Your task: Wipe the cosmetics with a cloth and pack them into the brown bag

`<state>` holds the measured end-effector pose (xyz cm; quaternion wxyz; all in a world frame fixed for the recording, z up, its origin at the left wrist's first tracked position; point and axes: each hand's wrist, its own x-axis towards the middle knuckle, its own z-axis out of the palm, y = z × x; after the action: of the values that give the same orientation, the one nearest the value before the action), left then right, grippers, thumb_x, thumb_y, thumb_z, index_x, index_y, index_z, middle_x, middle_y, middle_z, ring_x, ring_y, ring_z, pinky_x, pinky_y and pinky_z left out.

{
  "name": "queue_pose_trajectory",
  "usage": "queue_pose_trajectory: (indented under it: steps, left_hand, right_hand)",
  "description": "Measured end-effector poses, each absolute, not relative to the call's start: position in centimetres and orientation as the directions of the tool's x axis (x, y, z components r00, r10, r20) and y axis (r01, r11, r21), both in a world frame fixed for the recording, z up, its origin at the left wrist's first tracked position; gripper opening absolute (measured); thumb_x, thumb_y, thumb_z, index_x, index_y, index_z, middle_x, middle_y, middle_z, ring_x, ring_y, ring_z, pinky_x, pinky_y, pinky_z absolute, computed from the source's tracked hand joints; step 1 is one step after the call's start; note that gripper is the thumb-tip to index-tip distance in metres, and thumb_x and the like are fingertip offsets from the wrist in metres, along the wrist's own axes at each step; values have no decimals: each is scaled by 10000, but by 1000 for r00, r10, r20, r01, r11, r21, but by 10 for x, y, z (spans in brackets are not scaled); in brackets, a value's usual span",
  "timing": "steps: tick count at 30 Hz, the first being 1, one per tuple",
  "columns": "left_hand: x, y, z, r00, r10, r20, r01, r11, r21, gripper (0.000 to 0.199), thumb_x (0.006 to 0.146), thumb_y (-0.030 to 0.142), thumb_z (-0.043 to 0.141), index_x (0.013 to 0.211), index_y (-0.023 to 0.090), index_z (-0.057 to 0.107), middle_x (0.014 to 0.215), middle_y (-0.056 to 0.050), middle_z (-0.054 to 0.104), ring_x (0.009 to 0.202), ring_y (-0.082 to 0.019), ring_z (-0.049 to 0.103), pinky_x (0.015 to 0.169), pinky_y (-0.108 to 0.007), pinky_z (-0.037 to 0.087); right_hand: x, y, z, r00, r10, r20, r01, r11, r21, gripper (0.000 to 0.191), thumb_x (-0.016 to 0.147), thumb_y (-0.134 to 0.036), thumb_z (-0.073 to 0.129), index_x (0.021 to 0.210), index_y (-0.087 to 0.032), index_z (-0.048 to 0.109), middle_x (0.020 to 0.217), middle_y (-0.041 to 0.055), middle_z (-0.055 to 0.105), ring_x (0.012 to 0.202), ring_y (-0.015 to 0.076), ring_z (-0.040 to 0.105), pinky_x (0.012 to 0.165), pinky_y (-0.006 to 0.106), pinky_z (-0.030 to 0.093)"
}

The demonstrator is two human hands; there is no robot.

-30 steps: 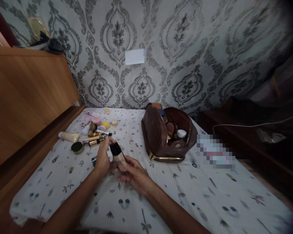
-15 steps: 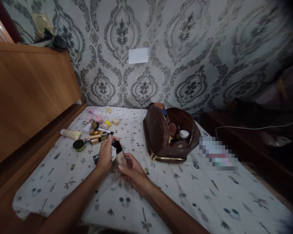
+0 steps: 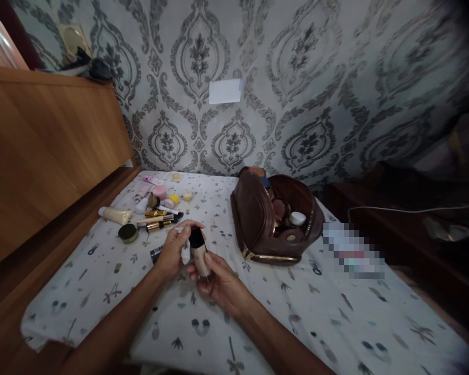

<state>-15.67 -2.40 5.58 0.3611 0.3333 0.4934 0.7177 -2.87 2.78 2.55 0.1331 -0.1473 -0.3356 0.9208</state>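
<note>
My right hand (image 3: 223,281) is closed around a foundation bottle (image 3: 199,259), beige with a black cap, tilted a little to the left. My left hand (image 3: 172,254) grips a crumpled white wipe (image 3: 185,253) against the bottle's left side, its fingers reaching behind the black cap. Partly hidden behind the left hand, a dark, shiny cylinder (image 3: 155,254) lies on the patterned cloth. To the right of both hands stands an unzipped brown cosmetic bag (image 3: 254,219), with a white-lidded jar (image 3: 297,218) and other make-up inside.
Left of the hands lie a cream tube (image 3: 115,214), a dark round jar (image 3: 127,233), gold tubes (image 3: 158,225), brushes and several small jars. A wooden cabinet (image 3: 54,151) borders the left side. A blurred-out item (image 3: 352,250) is right of the bag. Wallpaper rises behind.
The bottle has turned more upright and shifted slightly right, so its black cap shows more fully. My left hand with the wipe has stayed beside it. The view has shifted slightly.
</note>
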Motion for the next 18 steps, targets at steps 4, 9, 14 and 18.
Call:
queue_pose_trajectory:
  steps: [4,9,14,18]
  left_hand:
    - [-159,-24,54,-522,846,108,-203,-247,948,383,751,542,703,869,182,649,684,2,644,529,-114,564,459,-192,430]
    - [-157,-22,54,-575,814,75,-205,-232,951,384,739,546,707,851,183,648,693,-3,643,518,-109,561,446,-185,423]
    - [-155,-21,52,-607,792,72,-168,-217,962,382,752,550,690,856,185,646,678,7,634,503,-103,542,447,-185,410]
    - [-156,-21,50,-612,782,114,-38,-173,984,359,791,540,654,889,195,672,703,13,640,525,-107,537,477,-200,421]
  right_hand:
    - [-30,29,24,-914,359,-186,-159,-742,-651,484,647,-454,848,945,-161,603,753,47,704,618,106,619,454,159,379]
    - [-32,28,21,-899,402,-176,-189,-717,-671,465,662,-460,835,954,-162,631,747,41,688,602,99,597,455,162,376]
    - [-34,28,16,-886,431,-171,-196,-683,-703,455,671,-498,813,928,-164,640,756,36,662,600,103,581,439,169,378]
    - [-35,27,17,-850,505,-151,-244,-630,-737,489,632,-503,834,930,-187,611,746,-24,592,576,78,552,418,155,361]
